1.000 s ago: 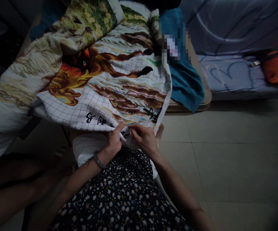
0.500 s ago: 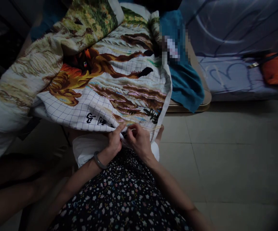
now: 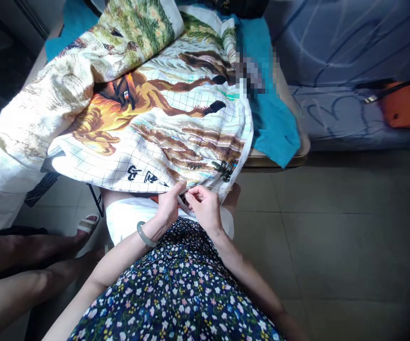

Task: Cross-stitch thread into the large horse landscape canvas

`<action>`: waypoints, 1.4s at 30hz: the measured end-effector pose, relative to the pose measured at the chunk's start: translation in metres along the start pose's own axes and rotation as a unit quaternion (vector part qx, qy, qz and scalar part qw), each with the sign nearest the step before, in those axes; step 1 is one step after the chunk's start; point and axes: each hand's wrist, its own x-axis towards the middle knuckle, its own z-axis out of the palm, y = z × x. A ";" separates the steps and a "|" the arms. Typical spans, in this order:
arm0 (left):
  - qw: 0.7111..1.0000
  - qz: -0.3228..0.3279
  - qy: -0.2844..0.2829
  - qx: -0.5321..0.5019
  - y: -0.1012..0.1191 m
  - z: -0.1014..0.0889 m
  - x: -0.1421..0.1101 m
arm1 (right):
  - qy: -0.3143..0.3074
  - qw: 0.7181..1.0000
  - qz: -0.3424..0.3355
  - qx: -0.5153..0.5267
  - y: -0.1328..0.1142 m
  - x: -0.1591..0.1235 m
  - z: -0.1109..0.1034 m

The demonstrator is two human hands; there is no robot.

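A large cross-stitch cloth (image 3: 115,166) lies over the small table and hangs toward my lap. White gridded fabric shows between stitched brown horse legs, an orange mane and brown ground. My left hand (image 3: 169,203), with a grey-green bangle (image 3: 145,234) on its wrist, grips the cloth's near edge, thumb on top. Right beside it, my right hand (image 3: 205,206) is closed in a pinch at the same edge. Whatever sits between its fingertips is too small to make out. Black stitched characters (image 3: 150,177) are left of my hands.
A teal cloth (image 3: 279,128) hangs over the table corner (image 3: 297,156) under the stitched work. To the right stand a grey-blue patterned sofa (image 3: 332,113) and an orange bag (image 3: 409,104). Another person's legs (image 3: 30,289) and sandal (image 3: 89,222) are at the lower left.
The picture is much brighter. My right hand has shifted very slightly at the cloth's edge; a pale strand seen to its right earlier no longer shows clearly. My left hand keeps its grip.
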 end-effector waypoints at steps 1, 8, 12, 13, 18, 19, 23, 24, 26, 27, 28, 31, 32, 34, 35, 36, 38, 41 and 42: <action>1.000 0.017 -0.006 0.009 0.000 0.000 0.001 | 0.003 1.000 -0.002 -0.001 0.001 0.000 0.001; 0.998 0.042 -0.027 0.024 0.000 0.001 0.001 | 0.017 0.999 0.029 0.040 -0.001 0.002 0.003; 0.999 -0.017 -0.033 0.026 0.001 0.000 -0.003 | 0.020 0.994 0.068 0.081 -0.006 0.002 0.002; 0.999 -0.029 -0.032 0.023 0.001 -0.001 -0.003 | 0.019 0.993 0.075 0.089 -0.006 0.002 0.001; 0.999 -0.037 -0.037 -0.007 -0.002 -0.004 -0.001 | 0.010 0.988 0.103 0.116 -0.007 0.002 0.000; 0.998 -0.037 -0.041 -0.012 -0.003 -0.005 -0.001 | 0.016 0.987 0.102 0.121 -0.007 0.003 0.001; 0.997 -0.037 -0.059 -0.021 -0.005 -0.006 0.002 | 0.046 0.989 0.068 0.123 -0.011 0.010 0.004; 0.997 -0.034 -0.057 -0.024 -0.005 -0.007 0.003 | 0.064 0.991 0.047 0.110 -0.011 0.014 0.001; 0.998 -0.027 -0.044 -0.035 -0.006 -0.007 0.003 | 0.146 0.987 -0.012 0.068 -0.008 0.024 -0.014; 0.998 -0.025 -0.039 -0.041 -0.006 -0.008 0.003 | 0.209 0.976 -0.045 0.041 -0.005 0.031 -0.025; 0.998 -0.024 -0.037 -0.046 -0.006 -0.008 0.003 | 0.275 0.959 -0.074 0.014 0.000 0.038 -0.038; 0.996 -0.014 -0.054 -0.067 -0.007 -0.009 0.004 | 0.377 0.919 -0.108 -0.042 0.018 0.057 -0.078; 0.995 -0.007 -0.062 -0.075 -0.007 -0.009 0.004 | 0.375 0.920 -0.101 -0.051 0.023 0.060 -0.088; 0.993 0.002 -0.074 -0.087 -0.007 -0.009 0.004 | 0.366 0.922 -0.097 -0.079 0.027 0.060 -0.097; 0.993 0.000 -0.076 -0.089 -0.007 -0.009 0.004 | 0.365 0.919 -0.109 -0.100 0.026 0.057 -0.097; 0.993 -0.017 -0.075 -0.088 -0.007 -0.009 0.004 | 0.360 0.915 -0.131 -0.124 0.022 0.053 -0.093; 0.994 -0.050 -0.062 -0.075 -0.007 -0.008 0.003 | 0.309 0.921 -0.176 -0.159 0.011 0.044 -0.079; 0.995 -0.062 -0.049 -0.054 -0.006 -0.008 0.003 | 0.103 0.973 -0.153 -0.141 -0.005 0.039 -0.054; 0.996 -0.064 -0.048 -0.046 -0.005 -0.008 0.003 | 0.038 0.983 -0.128 -0.125 -0.008 0.039 -0.047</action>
